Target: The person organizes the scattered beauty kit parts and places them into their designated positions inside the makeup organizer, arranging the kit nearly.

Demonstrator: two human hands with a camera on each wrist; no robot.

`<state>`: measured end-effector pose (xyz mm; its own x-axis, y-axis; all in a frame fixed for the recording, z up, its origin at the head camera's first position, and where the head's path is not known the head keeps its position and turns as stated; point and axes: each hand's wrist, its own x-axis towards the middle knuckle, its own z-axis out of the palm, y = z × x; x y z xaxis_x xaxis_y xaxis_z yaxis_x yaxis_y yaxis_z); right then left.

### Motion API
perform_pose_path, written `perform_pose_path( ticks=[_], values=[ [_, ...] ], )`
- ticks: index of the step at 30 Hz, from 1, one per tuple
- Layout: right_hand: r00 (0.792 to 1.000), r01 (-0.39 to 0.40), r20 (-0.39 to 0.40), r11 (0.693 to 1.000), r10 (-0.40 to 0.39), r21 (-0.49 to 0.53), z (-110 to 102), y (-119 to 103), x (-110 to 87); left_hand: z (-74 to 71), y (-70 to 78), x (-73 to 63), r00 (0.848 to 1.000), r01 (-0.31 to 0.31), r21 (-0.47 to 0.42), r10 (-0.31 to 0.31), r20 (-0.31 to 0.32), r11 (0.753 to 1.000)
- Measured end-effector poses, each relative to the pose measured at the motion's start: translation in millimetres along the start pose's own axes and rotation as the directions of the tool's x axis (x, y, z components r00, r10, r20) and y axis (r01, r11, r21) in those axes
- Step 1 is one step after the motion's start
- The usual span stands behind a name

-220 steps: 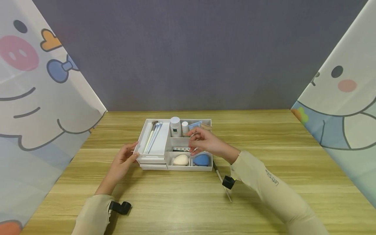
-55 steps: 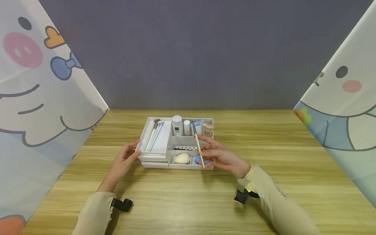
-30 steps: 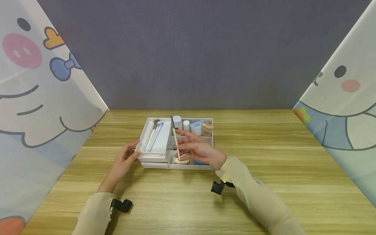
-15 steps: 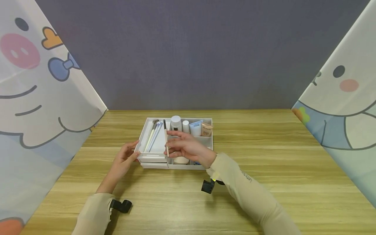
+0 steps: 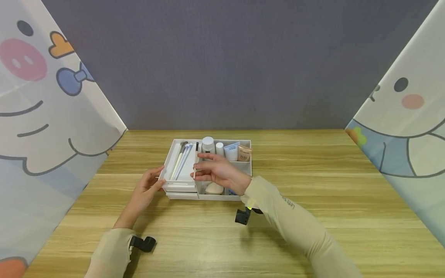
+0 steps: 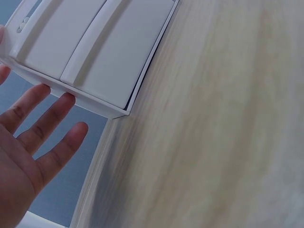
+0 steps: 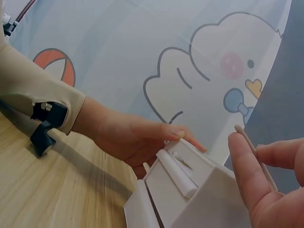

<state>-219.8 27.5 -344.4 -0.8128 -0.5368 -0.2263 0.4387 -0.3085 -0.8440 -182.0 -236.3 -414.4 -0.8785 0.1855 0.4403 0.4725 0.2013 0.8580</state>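
A white compartment organizer (image 5: pixel 225 197) stands on the table. My right hand (image 5: pixel 220 172) pinches a slim makeup brush (image 5: pixel 196 158) with a dark tip and pale handle, just above the right side of the organizer's upper left tray (image 5: pixel 189 170). In the right wrist view, the brush handle (image 7: pixel 259 159) lies between thumb and finger. Several makeup brushes (image 5: pixel 181 162) lie in that tray's left part. My left hand (image 5: pixel 144 191) rests against the organizer's left side; in the left wrist view, its fairly straight fingers (image 6: pixel 52 114) touch the side wall by two drawers (image 6: pixel 116 57).
White-capped bottles (image 5: pixel 208 145), a blue tube (image 5: pixel 231 151) and a tan tube (image 5: pixel 244 153) fill the back compartments. A cream makeup sponge (image 5: pixel 214 188) sits in front; a blue one (image 5: pixel 231 192) is mostly hidden by my right hand. A grey wall (image 5: pixel 236 77) rises behind the table.
My right hand, empty earlier, took the brush that lay on the table right of the organizer. It carried it left across the compartments to the tray. My left hand stays in place.
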Motion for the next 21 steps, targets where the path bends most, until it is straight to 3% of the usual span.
perform_pose_path(
  ticks=[21],
  values=[
    [0.999, -0.003, -0.036, 0.999, 0.001, -0.045, -4.1, -5.7, 5.0, 1.3, -0.5, 0.0, 1.000, -0.012, -0.035, 0.011, -0.018, 0.999]
  ],
)
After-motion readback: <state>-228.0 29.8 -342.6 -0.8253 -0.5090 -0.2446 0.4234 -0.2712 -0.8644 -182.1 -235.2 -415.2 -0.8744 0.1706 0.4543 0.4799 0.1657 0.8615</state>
